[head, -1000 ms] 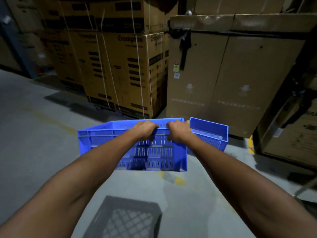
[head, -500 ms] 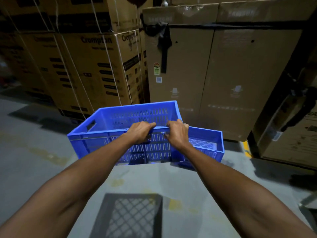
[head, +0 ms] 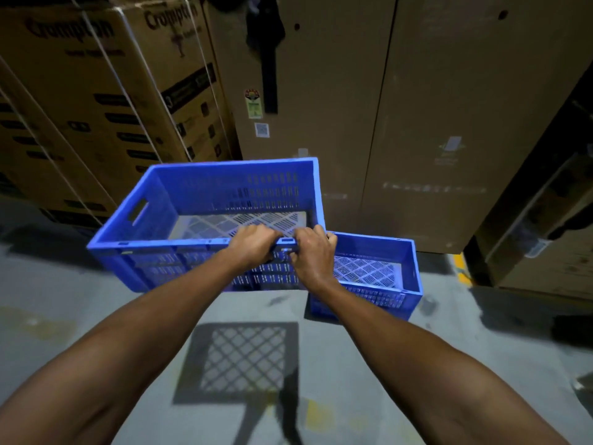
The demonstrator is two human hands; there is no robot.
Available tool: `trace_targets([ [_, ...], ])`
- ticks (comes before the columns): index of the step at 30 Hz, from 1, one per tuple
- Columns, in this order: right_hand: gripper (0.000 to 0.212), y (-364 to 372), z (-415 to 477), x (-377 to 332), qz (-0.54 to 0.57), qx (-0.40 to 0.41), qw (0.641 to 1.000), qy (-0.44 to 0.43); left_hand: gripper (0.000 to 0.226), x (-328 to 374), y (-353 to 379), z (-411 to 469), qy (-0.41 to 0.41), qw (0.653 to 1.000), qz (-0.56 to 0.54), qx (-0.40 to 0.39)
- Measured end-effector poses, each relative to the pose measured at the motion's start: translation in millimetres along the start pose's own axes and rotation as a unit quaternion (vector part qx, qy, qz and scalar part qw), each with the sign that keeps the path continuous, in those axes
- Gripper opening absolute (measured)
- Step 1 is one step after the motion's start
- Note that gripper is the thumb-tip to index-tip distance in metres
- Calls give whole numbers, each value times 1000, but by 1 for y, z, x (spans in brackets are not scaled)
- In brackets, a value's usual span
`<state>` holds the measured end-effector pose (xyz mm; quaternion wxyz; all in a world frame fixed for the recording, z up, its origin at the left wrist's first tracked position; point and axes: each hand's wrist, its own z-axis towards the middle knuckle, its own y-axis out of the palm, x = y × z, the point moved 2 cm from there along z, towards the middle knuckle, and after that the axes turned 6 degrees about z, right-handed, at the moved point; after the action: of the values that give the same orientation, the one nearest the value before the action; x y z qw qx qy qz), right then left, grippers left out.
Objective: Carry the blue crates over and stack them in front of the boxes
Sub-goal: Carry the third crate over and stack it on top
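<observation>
Two blue crates share the head camera's only view: one, the carried crate [head: 205, 216], hangs in the air, held by its near long rim, while the second crate [head: 375, 271] sits on the concrete floor [head: 48, 309] just in front of the tall cardboard boxes [head: 417, 107]. The left hand [head: 256, 244] and right hand [head: 313, 252] sit side by side at the middle of that rim, fingers [head: 272, 231] curled over it and closed tight on the plastic. The carried crate is empty, tilted slightly away from the wearer, its right end overlapping the floor crate's left end from above; whether the two touch cannot be told. Strapped cartons printed "Crompton" [head: 106, 75] stand to the left. A lattice shadow [head: 244, 361] falls on the floor below the arms, suggesting the load is well clear of the ground. The step in hand appears to be the final approach of the carry. The next move likely calls for shifting the crate rightward until its base lines up over the floor crate's rim, then lowering it squarely so it seats rather than catching on a corner.
</observation>
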<state>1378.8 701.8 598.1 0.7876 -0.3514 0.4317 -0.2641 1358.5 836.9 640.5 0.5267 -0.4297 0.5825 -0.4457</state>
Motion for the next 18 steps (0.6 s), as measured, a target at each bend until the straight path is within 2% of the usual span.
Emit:
trace_targets([
  [4, 23, 67, 49, 45, -6, 27, 1000, -5, 28, -20, 59, 71, 13, 1000, 2, 10],
  [6, 23, 119, 71, 85, -15, 47, 999, -18, 31, -21, 113, 117, 25, 999, -8, 30],
  [7, 23, 121, 78, 93, -13, 44, 999, -22, 32, -22, 117, 124, 29, 999, -13, 37],
  [13, 27, 228, 88, 194, -19, 64, 996, -65, 48, 0, 239, 202, 46, 998, 8, 53],
  [18, 29, 307, 76, 253, -13, 89, 994, -64, 44, 17, 321, 237, 52, 996, 38, 57],
])
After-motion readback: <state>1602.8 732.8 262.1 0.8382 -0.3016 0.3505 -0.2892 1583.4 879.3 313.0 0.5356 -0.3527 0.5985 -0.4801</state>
